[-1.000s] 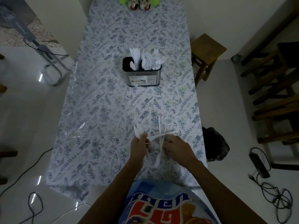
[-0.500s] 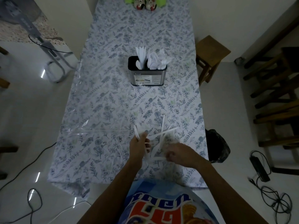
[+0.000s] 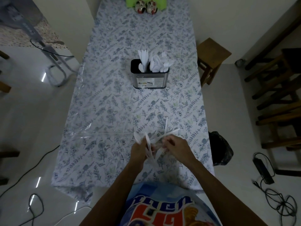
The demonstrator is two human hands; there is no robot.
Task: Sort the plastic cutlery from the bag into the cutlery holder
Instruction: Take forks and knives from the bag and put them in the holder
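Left hand (image 3: 139, 150) grips a fan of white plastic cutlery pieces (image 3: 149, 144) at table's 6 o'clock. Right hand (image 3: 176, 146) pinches one piece from the bunch. Metal rectangular cutlery holder (image 3: 150, 79), part-filled, at 12 o'clock on floral tablecloth (image 3: 105, 111).

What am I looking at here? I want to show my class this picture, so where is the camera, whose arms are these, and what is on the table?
There is no machine: a person wears a camera on the head, looking down at their own arms. The left hand grips a few white plastic cutlery pieces. The right hand pinches more loose pieces lying just above the table, which has a floral cloth. Farther away stands a metal cutlery holder, already holding white knives, spoons and forks. Two small figurines sit at the far end. I cannot make out the bag.
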